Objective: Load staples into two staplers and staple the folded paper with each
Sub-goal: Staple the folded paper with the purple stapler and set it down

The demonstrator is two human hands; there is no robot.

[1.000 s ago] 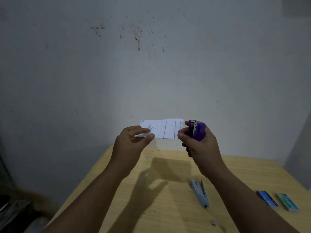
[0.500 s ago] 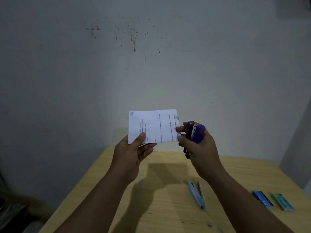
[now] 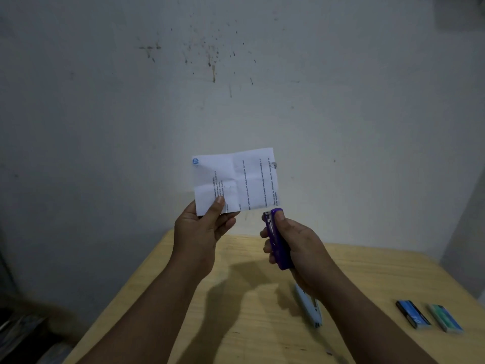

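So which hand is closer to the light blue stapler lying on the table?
The right hand. Its wrist passes right over the light blue stapler while it grips the purple stapler. The left hand is farther off to the left, holding up the paper.

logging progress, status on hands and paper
Left hand holds paper up. Right hand grips purple stapler, just below paper. Nothing in the way.

A pale wooden table (image 3: 367, 279) fills the lower right of the frame, set against a white wall (image 3: 105, 127) speckled with dark brown splatter (image 3: 212, 61) in the upper centre. Dim clutter (image 3: 18, 329) (too dark to identify) sits at the lower left edge.
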